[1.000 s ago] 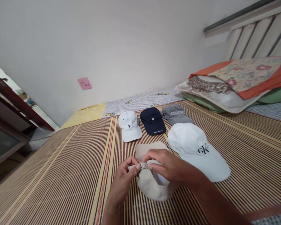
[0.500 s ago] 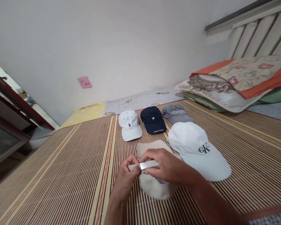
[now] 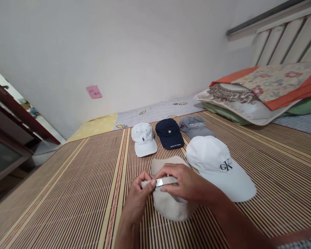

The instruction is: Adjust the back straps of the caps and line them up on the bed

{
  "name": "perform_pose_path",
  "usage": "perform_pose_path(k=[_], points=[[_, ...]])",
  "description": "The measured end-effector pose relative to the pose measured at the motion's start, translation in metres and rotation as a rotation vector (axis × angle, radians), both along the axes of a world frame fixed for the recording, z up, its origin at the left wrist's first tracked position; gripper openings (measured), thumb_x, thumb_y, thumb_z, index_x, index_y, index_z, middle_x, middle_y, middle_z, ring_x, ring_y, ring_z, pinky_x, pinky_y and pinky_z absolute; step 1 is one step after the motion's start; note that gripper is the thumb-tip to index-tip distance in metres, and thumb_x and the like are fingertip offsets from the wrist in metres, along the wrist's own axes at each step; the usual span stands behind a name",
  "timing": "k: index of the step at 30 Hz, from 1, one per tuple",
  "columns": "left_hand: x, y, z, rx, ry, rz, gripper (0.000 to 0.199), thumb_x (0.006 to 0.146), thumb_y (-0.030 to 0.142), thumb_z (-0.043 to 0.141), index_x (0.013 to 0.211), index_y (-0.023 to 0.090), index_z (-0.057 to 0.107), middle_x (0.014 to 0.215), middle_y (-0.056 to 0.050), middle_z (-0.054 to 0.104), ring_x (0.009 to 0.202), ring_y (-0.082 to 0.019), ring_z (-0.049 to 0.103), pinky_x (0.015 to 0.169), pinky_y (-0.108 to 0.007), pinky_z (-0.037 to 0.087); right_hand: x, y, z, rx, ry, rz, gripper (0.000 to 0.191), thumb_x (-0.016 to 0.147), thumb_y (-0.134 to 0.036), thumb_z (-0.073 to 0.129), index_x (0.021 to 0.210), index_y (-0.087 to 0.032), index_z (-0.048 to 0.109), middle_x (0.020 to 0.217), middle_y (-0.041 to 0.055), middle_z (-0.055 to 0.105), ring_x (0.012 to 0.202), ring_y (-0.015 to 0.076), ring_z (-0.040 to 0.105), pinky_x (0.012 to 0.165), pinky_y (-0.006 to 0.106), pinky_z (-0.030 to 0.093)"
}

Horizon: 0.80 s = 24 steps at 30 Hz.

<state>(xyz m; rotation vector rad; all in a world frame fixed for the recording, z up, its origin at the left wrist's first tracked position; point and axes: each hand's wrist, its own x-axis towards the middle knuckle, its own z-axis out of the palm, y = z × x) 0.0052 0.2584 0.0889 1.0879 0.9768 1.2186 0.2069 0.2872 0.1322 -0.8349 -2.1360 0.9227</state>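
A beige cap (image 3: 171, 209) lies on the striped mat with its brim pointing away from me and its back strap toward me. My left hand (image 3: 139, 193) pinches the left end of the strap between thumb and fingers, beside the silver buckle (image 3: 159, 182). On the right, my right hand (image 3: 182, 180) has its fingers around the strap on the other side of the buckle, its thumb below. Part of the cap's brim and crown is hidden behind my right hand. Close by on the right sits a large white cap (image 3: 209, 155) with black letters.
Behind the beige cap stand a small white cap (image 3: 143, 136), a navy cap (image 3: 169, 133) and a grey cap (image 3: 195, 126). Pillows (image 3: 248, 103) are stacked at the back right. A pink note (image 3: 94, 92) is on the wall.
My left thumb has moved up and slightly right, closer to the buckle. The buckle has shifted a little to the right; the caps around it stay put.
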Motion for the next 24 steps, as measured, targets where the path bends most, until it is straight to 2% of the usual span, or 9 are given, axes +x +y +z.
perform_pose_path(k=[3, 7, 14, 18, 24], points=[[0.002, -0.001, 0.002, -0.003, -0.058, 0.005, 0.042, 0.075, 0.045, 0.086, 0.07, 0.019, 0.054, 0.073, 0.002, 0.062, 0.067, -0.012, 0.049, 0.064, -0.024, 0.038, 0.007, 0.002, 0.004, -0.132, 0.082, 0.073, 0.034, 0.081, -0.011, 0.067, 0.11, -0.025, 0.077, 0.108, 0.001, 0.079, 0.099, 0.0198, 0.07, 0.088, 0.031, 0.049], [0.005, -0.002, 0.004, -0.024, -0.106, -0.009, 0.041, 0.075, 0.043, 0.087, 0.07, 0.019, 0.055, 0.076, 0.0, 0.065, 0.068, -0.013, 0.053, 0.067, -0.025, 0.04, 0.01, 0.003, 0.005, -0.199, 0.117, 0.098, 0.032, 0.082, -0.013, 0.067, 0.11, -0.023, 0.079, 0.108, 0.0024, 0.08, 0.101, 0.0205, 0.072, 0.09, 0.032, 0.051], [0.003, -0.002, 0.007, 0.012, -0.086, -0.053, 0.034, 0.078, 0.041, 0.085, 0.07, 0.018, 0.061, 0.073, 0.001, 0.063, 0.068, -0.013, 0.052, 0.066, -0.024, 0.039, 0.008, 0.002, 0.007, -0.167, 0.102, 0.061, 0.025, 0.084, -0.014, 0.067, 0.104, -0.022, 0.079, 0.103, 0.0019, 0.08, 0.097, 0.0197, 0.072, 0.087, 0.031, 0.051], [0.003, -0.001, 0.003, 0.005, -0.069, -0.047, 0.034, 0.078, 0.04, 0.084, 0.07, 0.019, 0.06, 0.077, 0.0, 0.064, 0.07, -0.014, 0.052, 0.067, -0.024, 0.039, 0.005, 0.001, 0.005, -0.17, 0.099, 0.044, 0.027, 0.077, -0.012, 0.073, 0.103, -0.021, 0.078, 0.102, 0.0013, 0.08, 0.096, 0.0191, 0.072, 0.086, 0.029, 0.05], [0.003, -0.001, 0.002, -0.003, -0.088, -0.013, 0.037, 0.076, 0.041, 0.085, 0.069, 0.019, 0.057, 0.074, 0.001, 0.059, 0.07, -0.014, 0.048, 0.066, -0.024, 0.037, 0.0, 0.0, 0.003, -0.059, 0.093, 0.016, 0.021, 0.079, -0.011, 0.072, 0.096, -0.022, 0.076, 0.095, -0.0012, 0.077, 0.089, 0.0161, 0.069, 0.081, 0.027, 0.048]])
